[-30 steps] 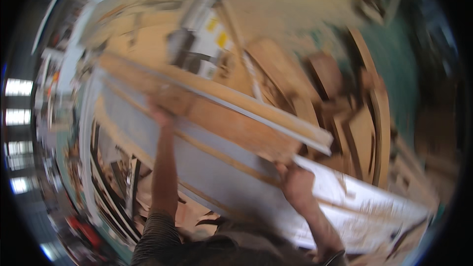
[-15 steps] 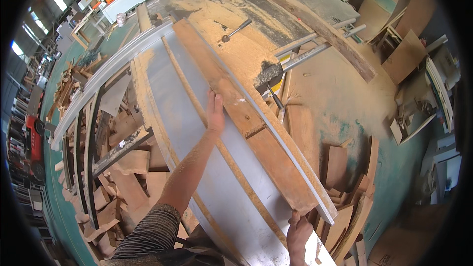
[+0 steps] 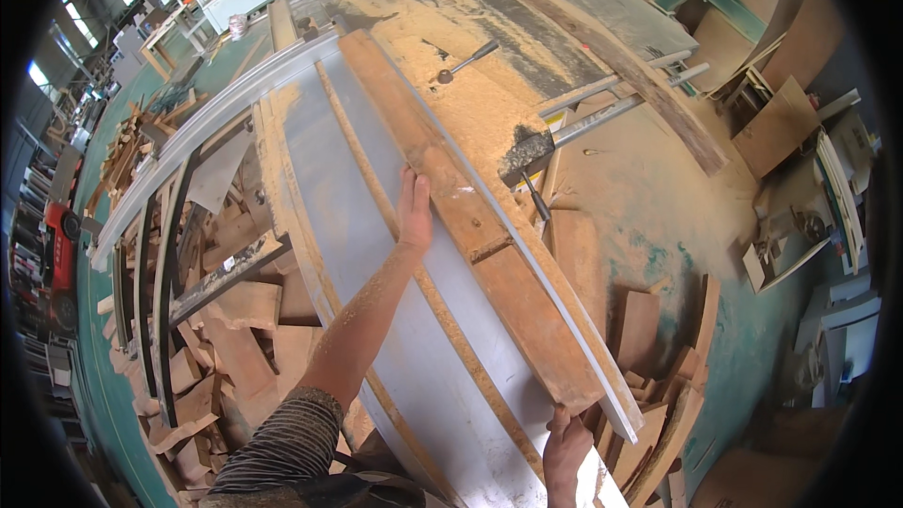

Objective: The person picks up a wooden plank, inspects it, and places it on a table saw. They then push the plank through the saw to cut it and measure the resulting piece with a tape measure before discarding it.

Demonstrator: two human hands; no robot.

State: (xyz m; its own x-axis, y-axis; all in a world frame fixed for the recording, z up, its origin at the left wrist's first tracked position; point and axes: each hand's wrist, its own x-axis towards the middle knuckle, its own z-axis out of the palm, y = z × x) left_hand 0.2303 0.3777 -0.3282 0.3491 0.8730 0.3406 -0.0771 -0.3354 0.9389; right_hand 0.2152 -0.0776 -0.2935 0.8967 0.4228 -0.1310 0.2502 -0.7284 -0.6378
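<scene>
On the saw table [image 3: 376,254], left hand [image 3: 414,212] against long plank [image 3: 461,216], right hand [image 3: 564,442] at its end

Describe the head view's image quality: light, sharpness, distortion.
Head view: bright, even daylight and sharp throughout; fisheye bends the long plank and the metal table edge, with a black rim at the corners; left hand and right hand show no motion blur.
</scene>
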